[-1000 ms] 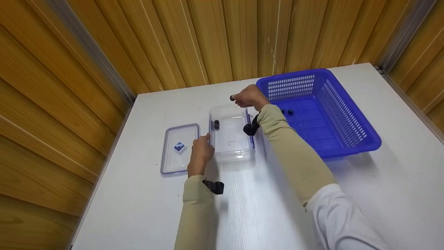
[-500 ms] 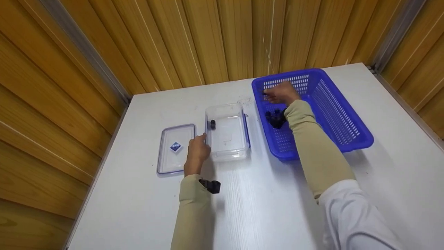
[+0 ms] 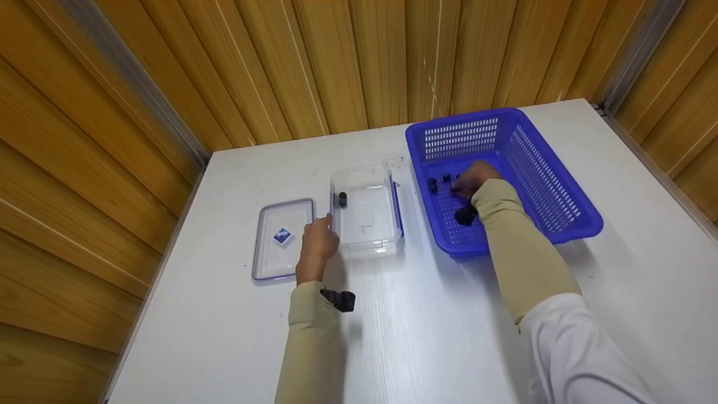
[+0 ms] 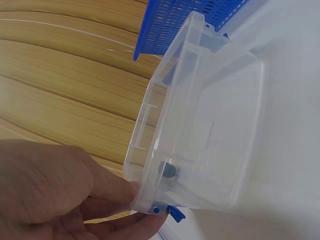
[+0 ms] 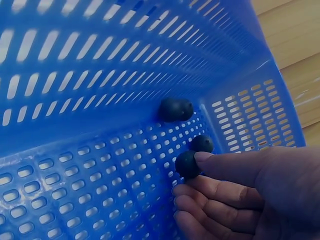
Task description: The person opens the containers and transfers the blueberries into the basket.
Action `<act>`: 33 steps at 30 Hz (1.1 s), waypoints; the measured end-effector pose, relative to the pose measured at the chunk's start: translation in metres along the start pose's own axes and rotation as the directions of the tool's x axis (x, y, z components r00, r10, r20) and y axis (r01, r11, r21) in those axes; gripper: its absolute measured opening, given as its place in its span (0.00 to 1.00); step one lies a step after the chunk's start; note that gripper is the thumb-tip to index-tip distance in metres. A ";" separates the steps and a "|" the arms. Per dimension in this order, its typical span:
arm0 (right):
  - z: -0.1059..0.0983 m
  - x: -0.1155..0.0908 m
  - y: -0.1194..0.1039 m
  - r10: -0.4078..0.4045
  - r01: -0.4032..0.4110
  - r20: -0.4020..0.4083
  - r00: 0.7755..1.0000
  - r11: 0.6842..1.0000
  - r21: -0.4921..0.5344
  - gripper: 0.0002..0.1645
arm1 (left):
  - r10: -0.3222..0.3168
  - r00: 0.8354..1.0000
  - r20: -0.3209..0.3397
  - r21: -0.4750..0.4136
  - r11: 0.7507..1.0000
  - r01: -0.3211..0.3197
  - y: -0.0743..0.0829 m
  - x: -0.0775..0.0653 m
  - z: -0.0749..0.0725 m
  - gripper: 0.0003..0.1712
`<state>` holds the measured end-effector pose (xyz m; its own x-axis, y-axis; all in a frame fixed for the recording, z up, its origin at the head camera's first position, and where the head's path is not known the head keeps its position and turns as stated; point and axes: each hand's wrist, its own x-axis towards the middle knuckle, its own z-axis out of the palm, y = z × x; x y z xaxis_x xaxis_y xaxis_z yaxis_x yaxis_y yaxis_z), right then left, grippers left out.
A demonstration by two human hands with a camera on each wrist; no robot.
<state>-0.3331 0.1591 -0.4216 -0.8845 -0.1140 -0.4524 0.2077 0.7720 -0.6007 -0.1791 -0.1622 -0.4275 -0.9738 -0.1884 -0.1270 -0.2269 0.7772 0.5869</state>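
Observation:
In the head view my left hand [image 3: 319, 240] grips the near-left rim of a clear plastic box [image 3: 367, 247]; the left wrist view shows its thumb and fingers around that rim by a blue clip [image 4: 176, 214]. Two small dark round fruits, like blueberries [image 3: 343, 199], lie against the box's left wall. My right hand [image 3: 474, 178] is down inside the blue basket [image 3: 449, 246]. Seen from the right wrist, its thumb and forefinger pinch a blueberry [image 5: 188, 165] just above the perforated floor. Another blueberry [image 5: 202, 144] lies beside it, and a touching pair [image 5: 175, 109] sits along the basket wall.
A clear lid [image 3: 269, 264] with a purple-blue edge and a blue-and-white label [image 3: 283, 235] lies left of the box. Dark specks [image 3: 395, 161] dot the white table [image 3: 404, 336] behind the box. Wood-panelled walls [image 3: 336, 67] close off the back and sides.
My right hand has moved right from the box's far end, holding a blueberry, and down into the basket. Whether it holds that same blueberry, I cannot tell. My left hand keeps its grip.

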 end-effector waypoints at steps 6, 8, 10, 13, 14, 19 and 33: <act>0.004 0.005 0.004 0.018 -0.021 0.037 0.999 0.996 0.091 0.19 | -0.022 1.000 0.001 -0.009 1.000 0.022 -0.001 0.001 0.000 0.30; 0.003 0.006 0.004 0.015 -0.019 0.044 0.999 0.994 0.110 0.19 | -0.022 1.000 -0.001 -0.009 1.000 0.022 -0.001 0.001 0.000 0.29; 0.001 0.005 0.003 0.014 -0.016 0.019 1.000 0.993 0.116 0.18 | -0.017 1.000 -0.004 -0.008 1.000 0.017 -0.001 0.001 0.001 0.29; -0.003 0.002 -0.003 0.007 0.001 -0.064 0.998 0.992 0.126 0.17 | -0.004 1.000 -0.014 -0.001 1.000 0.004 -0.002 0.001 0.001 0.29; -0.005 0.000 -0.006 0.004 0.009 -0.101 0.995 0.992 0.126 0.17 | 0.002 1.000 -0.017 0.004 1.000 -0.002 -0.002 0.001 0.001 0.29; -0.009 -0.003 -0.029 -0.057 0.074 -0.250 0.967 0.995 0.061 0.14 | -0.006 1.000 -0.011 0.002 1.000 0.006 -0.001 0.002 0.002 0.29; 0.027 -0.002 -0.121 -0.195 0.237 -0.498 0.845 0.971 0.021 0.15 | 0.011 0.999 -0.042 0.034 0.999 -0.009 0.005 0.000 0.006 0.28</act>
<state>-0.3450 0.0491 -0.3664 -0.9959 0.0650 0.0634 0.0014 0.7095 -0.7047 -0.1807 -0.1549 -0.4291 -0.9748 -0.2053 -0.0870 -0.2183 0.7989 0.5605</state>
